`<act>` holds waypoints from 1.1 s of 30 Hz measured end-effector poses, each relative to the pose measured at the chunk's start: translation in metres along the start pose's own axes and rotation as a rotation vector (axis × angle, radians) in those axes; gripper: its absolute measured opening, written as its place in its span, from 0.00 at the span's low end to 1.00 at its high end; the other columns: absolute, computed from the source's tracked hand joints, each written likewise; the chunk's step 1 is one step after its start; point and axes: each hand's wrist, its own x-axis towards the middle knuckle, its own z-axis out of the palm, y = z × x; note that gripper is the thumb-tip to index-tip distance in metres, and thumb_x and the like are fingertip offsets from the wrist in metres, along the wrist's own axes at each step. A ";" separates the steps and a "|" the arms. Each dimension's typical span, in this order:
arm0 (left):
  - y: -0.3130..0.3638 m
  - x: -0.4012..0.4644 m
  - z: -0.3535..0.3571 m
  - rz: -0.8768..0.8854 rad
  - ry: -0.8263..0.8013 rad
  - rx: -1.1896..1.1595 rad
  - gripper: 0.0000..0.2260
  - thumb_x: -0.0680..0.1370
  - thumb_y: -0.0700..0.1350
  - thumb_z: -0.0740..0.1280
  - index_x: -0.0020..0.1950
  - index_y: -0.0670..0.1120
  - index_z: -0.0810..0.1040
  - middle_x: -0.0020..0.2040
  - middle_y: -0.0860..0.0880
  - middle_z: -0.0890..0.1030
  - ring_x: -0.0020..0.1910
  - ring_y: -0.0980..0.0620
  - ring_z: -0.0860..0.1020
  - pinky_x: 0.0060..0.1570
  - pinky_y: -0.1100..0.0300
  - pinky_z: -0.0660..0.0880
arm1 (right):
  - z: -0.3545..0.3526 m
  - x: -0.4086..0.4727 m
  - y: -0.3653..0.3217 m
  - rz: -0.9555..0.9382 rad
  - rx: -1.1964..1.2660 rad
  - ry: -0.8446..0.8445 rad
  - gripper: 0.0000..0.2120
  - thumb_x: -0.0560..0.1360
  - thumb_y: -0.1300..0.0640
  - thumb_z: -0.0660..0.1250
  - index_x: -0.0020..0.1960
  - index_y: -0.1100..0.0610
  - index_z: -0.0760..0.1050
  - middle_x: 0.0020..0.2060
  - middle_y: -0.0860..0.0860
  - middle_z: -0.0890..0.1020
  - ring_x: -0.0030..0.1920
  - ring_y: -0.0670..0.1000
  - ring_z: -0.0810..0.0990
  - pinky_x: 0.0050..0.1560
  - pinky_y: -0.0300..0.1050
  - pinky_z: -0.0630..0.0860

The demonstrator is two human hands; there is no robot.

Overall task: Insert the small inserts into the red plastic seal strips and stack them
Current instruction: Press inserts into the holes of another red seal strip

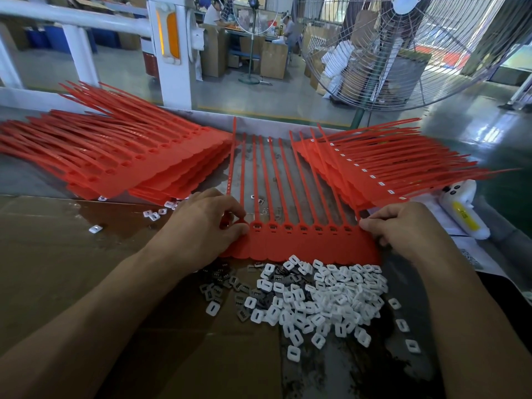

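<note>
Nearest me, a loose heap of small white plastic inserts (322, 295), mixed with darker grey ones, lies on the brown cardboard-covered surface (57, 254). Just beyond it sits the joined row of red plastic seal strips (305, 240), tails pointing away. My left hand (201, 223) pinches its left end, fingers curled round the first head; my right hand (403, 226) pinches the right edge. I judge this row is being positioned for filling, so next I need an insert from the heap. Farther off, an unfilled red stack (129, 159) lies left, a filled one (383, 168) right.
</note>
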 end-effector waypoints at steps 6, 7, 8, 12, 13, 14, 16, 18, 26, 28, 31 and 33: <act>0.001 0.000 0.000 -0.008 -0.007 0.003 0.12 0.77 0.58 0.71 0.58 0.57 0.82 0.52 0.58 0.74 0.54 0.54 0.74 0.60 0.51 0.74 | 0.002 0.003 0.003 -0.040 -0.054 0.021 0.07 0.74 0.58 0.77 0.39 0.52 0.83 0.31 0.50 0.82 0.33 0.50 0.79 0.35 0.43 0.70; 0.001 0.000 0.000 -0.009 -0.007 0.002 0.12 0.77 0.58 0.71 0.58 0.57 0.82 0.53 0.58 0.74 0.55 0.54 0.74 0.60 0.51 0.74 | 0.002 0.003 0.002 -0.065 -0.055 0.034 0.07 0.74 0.57 0.77 0.39 0.51 0.83 0.33 0.50 0.83 0.36 0.50 0.80 0.38 0.44 0.72; 0.001 0.000 -0.001 -0.009 -0.005 0.002 0.12 0.77 0.58 0.71 0.58 0.57 0.82 0.53 0.58 0.75 0.55 0.54 0.74 0.60 0.51 0.74 | 0.002 0.002 0.001 -0.098 -0.062 0.053 0.07 0.74 0.56 0.77 0.39 0.50 0.83 0.35 0.49 0.84 0.38 0.50 0.81 0.41 0.45 0.73; 0.001 0.000 -0.001 -0.007 -0.004 0.008 0.12 0.77 0.57 0.71 0.59 0.56 0.82 0.53 0.57 0.75 0.55 0.54 0.74 0.60 0.52 0.74 | 0.002 -0.008 -0.013 -0.262 -0.019 0.012 0.05 0.73 0.51 0.78 0.41 0.51 0.84 0.28 0.44 0.82 0.31 0.46 0.78 0.35 0.42 0.71; 0.001 0.000 -0.001 -0.008 -0.004 0.009 0.12 0.77 0.57 0.71 0.59 0.56 0.82 0.53 0.57 0.75 0.55 0.54 0.74 0.60 0.52 0.74 | 0.001 -0.013 -0.018 -0.289 -0.024 -0.092 0.05 0.72 0.50 0.78 0.40 0.50 0.84 0.28 0.45 0.83 0.29 0.46 0.77 0.33 0.41 0.72; 0.001 0.000 -0.001 -0.009 -0.004 0.008 0.12 0.77 0.57 0.71 0.59 0.56 0.82 0.53 0.57 0.75 0.55 0.54 0.74 0.60 0.52 0.74 | 0.000 -0.018 -0.023 -0.301 -0.056 -0.241 0.06 0.71 0.49 0.79 0.40 0.50 0.84 0.30 0.47 0.84 0.28 0.46 0.77 0.30 0.40 0.72; 0.000 0.000 0.000 -0.010 -0.003 0.007 0.12 0.77 0.57 0.71 0.59 0.57 0.82 0.53 0.58 0.75 0.55 0.54 0.74 0.60 0.52 0.74 | -0.003 -0.030 -0.032 -0.271 -0.149 -0.556 0.10 0.66 0.44 0.81 0.43 0.46 0.84 0.32 0.50 0.85 0.27 0.47 0.77 0.27 0.40 0.71; 0.000 0.000 0.000 -0.008 0.000 0.010 0.12 0.77 0.58 0.71 0.58 0.57 0.82 0.53 0.58 0.75 0.55 0.54 0.74 0.60 0.52 0.73 | -0.007 -0.041 -0.040 -0.234 -0.254 -0.740 0.21 0.58 0.36 0.82 0.46 0.42 0.82 0.35 0.51 0.85 0.27 0.46 0.77 0.27 0.41 0.72; -0.001 0.001 0.000 -0.011 -0.007 0.012 0.12 0.77 0.59 0.71 0.59 0.57 0.81 0.53 0.59 0.74 0.55 0.55 0.73 0.60 0.52 0.73 | 0.001 -0.061 -0.052 -0.379 -0.615 -0.752 0.33 0.53 0.30 0.82 0.52 0.35 0.72 0.45 0.32 0.80 0.38 0.37 0.79 0.36 0.39 0.73; 0.000 0.001 0.000 -0.012 -0.005 0.012 0.12 0.77 0.58 0.71 0.59 0.57 0.81 0.53 0.59 0.74 0.55 0.55 0.73 0.60 0.53 0.73 | 0.009 -0.064 -0.055 -0.425 -0.607 -0.722 0.27 0.60 0.35 0.83 0.52 0.37 0.73 0.44 0.33 0.80 0.39 0.36 0.79 0.35 0.39 0.73; 0.002 0.000 -0.001 -0.009 -0.003 0.025 0.12 0.77 0.57 0.71 0.59 0.57 0.82 0.53 0.58 0.74 0.55 0.55 0.73 0.60 0.54 0.73 | 0.019 -0.064 -0.058 -0.463 -0.505 -0.725 0.19 0.67 0.42 0.81 0.53 0.38 0.76 0.42 0.40 0.81 0.39 0.41 0.81 0.40 0.46 0.81; 0.002 0.000 -0.001 -0.004 0.004 0.026 0.12 0.77 0.57 0.71 0.59 0.56 0.82 0.53 0.57 0.75 0.55 0.54 0.74 0.59 0.54 0.72 | 0.023 -0.063 -0.058 -0.500 -0.426 -0.724 0.15 0.69 0.45 0.81 0.51 0.40 0.79 0.42 0.41 0.81 0.39 0.42 0.81 0.40 0.43 0.81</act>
